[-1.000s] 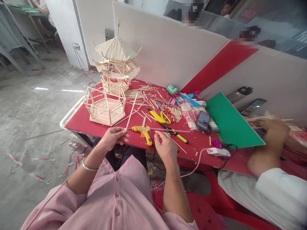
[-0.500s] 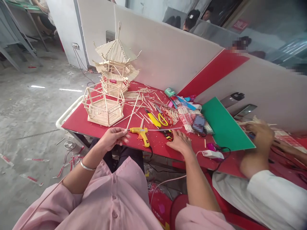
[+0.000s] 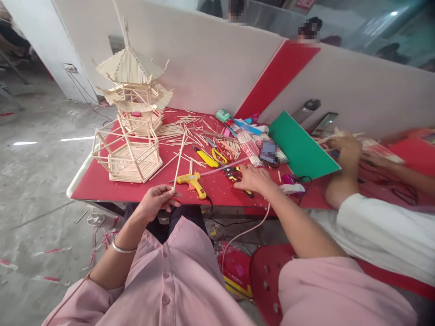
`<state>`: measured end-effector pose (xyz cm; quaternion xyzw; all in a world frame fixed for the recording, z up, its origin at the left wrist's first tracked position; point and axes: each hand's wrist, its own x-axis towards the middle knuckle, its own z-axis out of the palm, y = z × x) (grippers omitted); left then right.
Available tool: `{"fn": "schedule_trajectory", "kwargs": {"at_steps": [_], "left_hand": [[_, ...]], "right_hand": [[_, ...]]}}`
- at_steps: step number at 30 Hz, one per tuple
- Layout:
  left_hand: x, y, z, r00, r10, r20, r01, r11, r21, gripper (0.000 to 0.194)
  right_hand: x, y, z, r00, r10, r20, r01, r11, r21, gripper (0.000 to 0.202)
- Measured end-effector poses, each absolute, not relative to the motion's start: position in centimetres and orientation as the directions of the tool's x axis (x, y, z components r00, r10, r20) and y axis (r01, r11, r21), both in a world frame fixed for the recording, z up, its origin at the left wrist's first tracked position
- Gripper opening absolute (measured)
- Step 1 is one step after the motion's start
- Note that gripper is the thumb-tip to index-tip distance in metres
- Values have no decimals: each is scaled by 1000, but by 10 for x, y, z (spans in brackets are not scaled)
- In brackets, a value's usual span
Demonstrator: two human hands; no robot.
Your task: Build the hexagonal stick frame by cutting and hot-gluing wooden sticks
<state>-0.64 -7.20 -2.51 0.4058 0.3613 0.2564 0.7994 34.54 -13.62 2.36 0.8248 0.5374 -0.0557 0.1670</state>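
My left hand [image 3: 158, 200] pinches the lower end of a thin wooden stick [image 3: 179, 158], which points up and away over the table. Just right of it lies a yellow glue gun [image 3: 192, 182] with a clear glue stick in its back. My right hand [image 3: 253, 179] reaches over black and red pliers [image 3: 234, 174], its fingers spread at their handles; whether it touches them is hard to tell. An open hexagonal stick frame [image 3: 127, 158] stands at the left, in front of a tiered stick pagoda [image 3: 134, 86].
On the red table [image 3: 98, 185] lie loose sticks [image 3: 180, 129], a yellow cutter [image 3: 206, 157], scissors [image 3: 219, 155], stick packs [image 3: 249, 145] and a phone-like object [image 3: 268, 151]. A green board [image 3: 301, 147] leans at the right, beside another person's hand [image 3: 346, 147].
The camera view has shifted, so the table contents appear further left. My right hand has moved onto the pliers' handles. My left hand still pinches the stick.
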Motion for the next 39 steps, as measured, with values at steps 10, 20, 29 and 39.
{"fn": "schedule_trajectory", "kwargs": {"at_steps": [10, 20, 29, 39], "left_hand": [[-2, -77, -26, 599, 708, -375, -98, 529, 843, 40], [17, -95, -31, 615, 700, -364, -122, 540, 833, 43], [27, -102, -38, 574, 731, -368, -242, 581, 777, 37], [67, -95, -42, 578, 741, -341, -311, 587, 747, 49]], "right_hand": [[356, -222, 11, 460, 717, -523, 413, -695, -589, 64], [225, -268, -10, 217, 937, -274, -626, -82, -775, 81], [199, -249, -4, 279, 937, -211, -390, -90, -917, 70], [207, -183, -39, 548, 735, -399, -461, -132, -878, 53]]}}
